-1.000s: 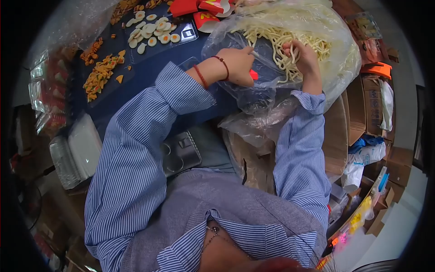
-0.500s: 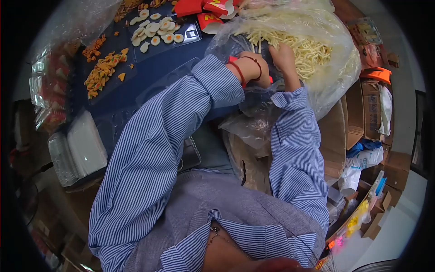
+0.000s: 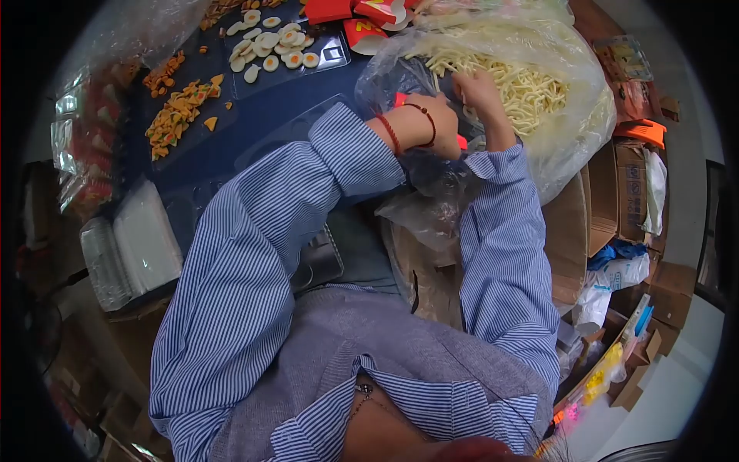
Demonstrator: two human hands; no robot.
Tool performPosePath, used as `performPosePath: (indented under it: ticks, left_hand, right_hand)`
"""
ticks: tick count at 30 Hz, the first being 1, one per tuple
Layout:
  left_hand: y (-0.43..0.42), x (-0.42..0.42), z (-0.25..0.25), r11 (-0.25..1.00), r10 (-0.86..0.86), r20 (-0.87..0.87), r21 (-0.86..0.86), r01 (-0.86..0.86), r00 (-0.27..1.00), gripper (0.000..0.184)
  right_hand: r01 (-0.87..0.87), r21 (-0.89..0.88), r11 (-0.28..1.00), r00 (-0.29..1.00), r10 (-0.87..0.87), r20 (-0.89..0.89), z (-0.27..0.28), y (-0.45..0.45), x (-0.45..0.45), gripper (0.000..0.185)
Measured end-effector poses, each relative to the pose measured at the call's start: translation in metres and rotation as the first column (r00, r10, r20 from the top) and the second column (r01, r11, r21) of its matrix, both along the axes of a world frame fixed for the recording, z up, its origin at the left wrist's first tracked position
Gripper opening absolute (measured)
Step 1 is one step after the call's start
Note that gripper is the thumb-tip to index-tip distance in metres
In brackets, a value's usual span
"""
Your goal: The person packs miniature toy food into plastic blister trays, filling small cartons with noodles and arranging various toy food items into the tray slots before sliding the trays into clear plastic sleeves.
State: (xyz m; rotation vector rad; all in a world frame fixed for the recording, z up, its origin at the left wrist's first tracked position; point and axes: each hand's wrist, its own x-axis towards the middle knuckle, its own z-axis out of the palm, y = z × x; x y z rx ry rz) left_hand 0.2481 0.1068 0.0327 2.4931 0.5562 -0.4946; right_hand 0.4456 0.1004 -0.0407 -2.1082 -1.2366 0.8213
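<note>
My left hand (image 3: 436, 129) is closed around a red fries carton (image 3: 400, 100); most of the carton is hidden behind the hand, with red showing on both sides. A few pale sticks stand up just above it. Close beside it, my right hand (image 3: 480, 94) has its fingers curled together at the edge of a heap of pale yellow toy fries (image 3: 527, 92), apparently pinching some; its fingertips are partly hidden. The heap lies in a large clear plastic bag (image 3: 581, 127), spread open around both hands.
Red cartons with a yellow logo (image 3: 364, 36) lie at the back. Toy fried eggs (image 3: 269, 46) and orange-green triangular pieces (image 3: 178, 115) sit on the blue table. Clear plastic sleeves (image 3: 148, 242) are stacked at left. Cardboard boxes (image 3: 568, 246) stand at right.
My left hand and the carton have turned slightly, with the left forearm shifting a little left. The right hand's fingertips have drawn slightly left, toward the carton.
</note>
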Motion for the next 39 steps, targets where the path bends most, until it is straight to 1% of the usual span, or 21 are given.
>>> performPosePath:
  ticks: [2,4,5,7,9,10,11,12,15,17,19,21,23,25,27,28,30,33,36,38,39]
  left_hand:
    - [-0.018,-0.015,0.009,0.997,0.07,0.188,0.019,-0.075,0.98,0.073]
    - [-0.029,-0.039,0.023,0.998,0.066,0.212,-0.01,-0.065,0.975,0.081]
    - [-0.034,-0.053,0.026,0.992,0.121,0.37,-0.081,-0.098,0.921,0.078]
    - [-0.043,-0.08,0.023,0.981,0.18,0.509,-0.162,-0.111,0.842,0.075]
    - [-0.048,-0.107,0.015,0.706,0.567,0.452,-0.697,-0.124,0.689,0.072]
    - [-0.048,-0.123,0.024,0.417,0.702,0.207,-0.895,-0.159,0.681,0.072]
    - [-0.048,-0.139,0.034,0.077,0.743,-0.07,-0.979,-0.189,0.665,0.072]
    - [-0.053,-0.15,0.032,-0.055,0.778,-0.194,-0.969,-0.243,0.598,0.076]
    - [-0.062,-0.175,0.019,0.018,0.826,-0.13,-0.966,-0.256,0.549,0.08]
    - [-0.064,-0.176,0.017,0.089,0.849,-0.061,-0.963,-0.255,0.526,0.08]
    - [-0.067,-0.178,0.015,0.16,0.869,0.012,-0.953,-0.258,0.494,0.081]
    - [-0.071,-0.182,0.01,0.508,0.814,0.297,-0.779,-0.366,0.499,0.083]
    - [-0.078,-0.189,0.006,0.634,0.769,0.437,-0.616,-0.467,0.467,0.089]
    - [-0.086,-0.196,0.001,0.708,0.694,0.56,-0.421,-0.567,0.452,0.096]
    - [-0.095,-0.206,-0.002,0.709,0.616,0.672,-0.246,-0.661,0.41,0.094]
    - [-0.099,-0.21,-0.003,0.696,0.594,0.697,-0.194,-0.692,0.402,0.095]
    - [-0.101,-0.215,-0.01,0.659,0.525,0.752,-0.062,-0.75,0.399,0.095]
    - [-0.1,-0.222,-0.024,0.594,0.5,0.791,-0.016,-0.804,0.353,0.093]
    - [-0.106,-0.234,-0.015,0.546,0.446,0.841,0.015,-0.837,0.306,0.089]
    - [-0.111,-0.248,-0.012,0.514,0.453,0.843,0.018,-0.858,0.289,0.085]
    - [-0.114,-0.253,-0.006,0.524,0.478,0.842,-0.046,-0.85,0.25,0.083]
  right_hand:
    - [0.032,0.053,0.998,0.996,-0.036,0.078,0.001,0.006,-0.016,0.042]
    - [-0.275,-0.078,0.958,0.836,0.278,0.473,0.004,0.009,-0.025,0.042]
    - [-0.295,-0.124,0.947,0.764,0.312,0.565,-0.013,0.018,-0.016,0.043]
    - [-0.235,-0.212,0.949,0.873,0.302,0.384,0.01,0.017,-0.015,0.04]
    - [-0.159,-0.158,0.975,0.987,0.151,-0.061,0.036,-0.002,0.001,0.034]
    - [-0.157,-0.108,0.982,0.972,0.134,-0.195,0.043,-0.011,0.014,0.033]
    - [-0.103,-0.064,0.993,0.971,0.087,-0.223,0.048,-0.022,0.02,0.029]
    - [-0.106,-0.067,0.992,0.971,0.088,-0.222,0.046,-0.03,0.024,0.029]
    - [-0.307,-0.038,0.951,0.88,0.298,0.371,0.037,-0.058,0.012,0.029]
    - [-0.34,-0.139,0.93,0.726,0.354,0.59,0.003,-0.062,0.02,0.031]
    - [-0.37,-0.086,0.925,0.732,0.347,0.587,0.009,-0.063,0.013,0.037]
    - [-0.256,-0.042,0.966,0.832,0.242,0.498,0.012,-0.06,0.013,0.039]
    - [-0.034,0.033,0.999,0.999,0.034,-0.005,0.044,-0.06,-0.005,0.04]
    - [0.076,0.102,0.992,0.911,-0.028,-0.412,0.054,-0.058,-0.025,0.04]
    - [0.281,0.085,0.956,0.627,-0.116,-0.77,0.06,-0.052,-0.065,0.039]
    - [0.093,0.279,0.956,0.272,0.245,-0.931,0.06,-0.052,-0.078,0.037]
    - [0.083,0.415,0.906,0.046,0.413,-0.91,0.076,-0.059,-0.14,0.037]
    - [0.164,0.387,0.907,0.004,0.392,-0.92,0.105,-0.077,-0.248,0.035]
    - [0.042,0.371,0.927,0.101,0.366,-0.925,0.096,-0.086,-0.295,0.027]
    - [-0.082,0.425,0.901,0.474,0.411,-0.779,0.088,-0.096,-0.308,0.029]
    - [-0.159,0.349,0.924,0.443,0.382,-0.811,0.091,-0.102,-0.312,0.034]
